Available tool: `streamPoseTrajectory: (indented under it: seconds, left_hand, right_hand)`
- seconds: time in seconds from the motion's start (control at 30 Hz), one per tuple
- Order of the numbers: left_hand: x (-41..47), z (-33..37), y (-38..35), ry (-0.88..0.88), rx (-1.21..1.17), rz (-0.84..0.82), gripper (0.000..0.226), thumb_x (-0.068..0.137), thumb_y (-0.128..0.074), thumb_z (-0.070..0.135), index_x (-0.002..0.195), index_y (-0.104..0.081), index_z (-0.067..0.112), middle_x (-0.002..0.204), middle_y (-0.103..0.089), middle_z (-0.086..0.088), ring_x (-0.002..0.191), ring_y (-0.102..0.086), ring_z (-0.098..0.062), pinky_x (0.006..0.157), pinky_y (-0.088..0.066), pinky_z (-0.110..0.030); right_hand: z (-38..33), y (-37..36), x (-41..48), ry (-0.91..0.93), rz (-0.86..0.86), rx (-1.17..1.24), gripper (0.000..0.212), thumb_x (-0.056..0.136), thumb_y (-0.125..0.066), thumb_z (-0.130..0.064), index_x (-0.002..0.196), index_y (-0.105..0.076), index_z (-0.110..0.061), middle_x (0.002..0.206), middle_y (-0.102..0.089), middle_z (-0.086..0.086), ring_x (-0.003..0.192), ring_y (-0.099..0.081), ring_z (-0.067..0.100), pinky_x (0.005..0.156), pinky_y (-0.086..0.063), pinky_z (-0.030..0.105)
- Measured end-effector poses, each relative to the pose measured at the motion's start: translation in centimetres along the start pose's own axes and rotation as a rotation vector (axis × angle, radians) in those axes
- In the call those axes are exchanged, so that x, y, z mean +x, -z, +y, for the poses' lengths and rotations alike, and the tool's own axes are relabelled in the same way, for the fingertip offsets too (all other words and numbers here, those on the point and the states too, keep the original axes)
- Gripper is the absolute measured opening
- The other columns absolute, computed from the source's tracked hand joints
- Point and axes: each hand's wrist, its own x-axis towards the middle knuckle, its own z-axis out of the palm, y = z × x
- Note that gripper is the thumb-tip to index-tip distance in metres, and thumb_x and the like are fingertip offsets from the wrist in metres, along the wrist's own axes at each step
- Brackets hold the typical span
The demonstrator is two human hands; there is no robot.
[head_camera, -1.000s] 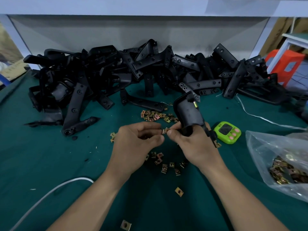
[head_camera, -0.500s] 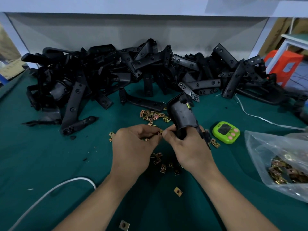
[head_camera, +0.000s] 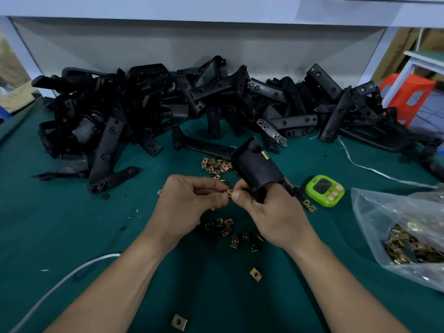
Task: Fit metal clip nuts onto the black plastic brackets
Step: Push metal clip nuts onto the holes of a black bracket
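Brass-coloured, one small clip nut [head_camera: 228, 192] is pinched in the fingertips of the left hand [head_camera: 192, 200], at the centre of the view above the green desk [head_camera: 72, 224]. It touches the thumb of the right hand [head_camera: 276, 212], whose fingers curl round one black plastic bracket [head_camera: 259, 169]. The bracket is held tilted, and the nut is just beside its lower end.

Loose clip nuts lie on the desk:
- one cluster [head_camera: 216, 165] behind the hands, too dense to count
- roughly eight [head_camera: 230, 230] under the wrists
- two single nuts [head_camera: 255, 274] nearer the viewer
- two more beside one green timer [head_camera: 324, 190], which has three pink buttons

To the right, one clear plastic bag [head_camera: 384, 207] holds many more nuts. Along the back, a pile of black brackets [head_camera: 192, 104] is too tangled to count. One white cable [head_camera: 60, 282] curves at lower left.
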Motion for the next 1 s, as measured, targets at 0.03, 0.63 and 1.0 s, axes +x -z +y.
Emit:
streamPoseTrajectory:
  seconds: [0.03,0.63,1.0]
  left_hand:
    - [0.0,0.1,0.2,0.003,-0.016,-0.042,0.014,0.071,-0.088,0.018,0.083,-0.083,0.023,0.078,-0.078,-0.008,0.071,-0.072,-0.011,0.07,-0.056,-0.018]
    - [-0.3,0.4,0.2,0.002,-0.106,0.158,0.008,0.079,-0.079,0.008,0.079,-0.08,0.016,0.081,-0.078,-0.012,0.075,-0.071,-0.014,0.072,-0.054,-0.019]
    - [-1.5,1.4,-1.1,0.032,-0.158,0.086,0.021,0.088,-0.072,0.015,0.068,-0.077,0.01,0.075,-0.076,-0.016,0.065,-0.066,-0.01,0.062,-0.048,-0.011]
  right_hand:
    - [0.1,0.1,0.0,-0.001,-0.011,0.009,0.012,0.098,-0.064,-0.037,0.087,-0.065,-0.031,0.078,-0.063,-0.012,0.077,-0.057,0.001,0.065,-0.04,0.01]
    - [1.6,2.0,0.6,0.022,0.232,-0.435,0.033,0.081,-0.065,-0.011,0.067,-0.052,-0.037,0.054,-0.055,-0.006,0.055,-0.055,0.023,0.048,-0.041,0.033]
    - [0.8,2.1,0.5,-0.156,0.393,-0.726,0.027,0.077,-0.078,-0.026,0.069,-0.052,-0.025,0.053,-0.039,-0.006,0.061,-0.041,0.029,0.062,-0.03,0.033]
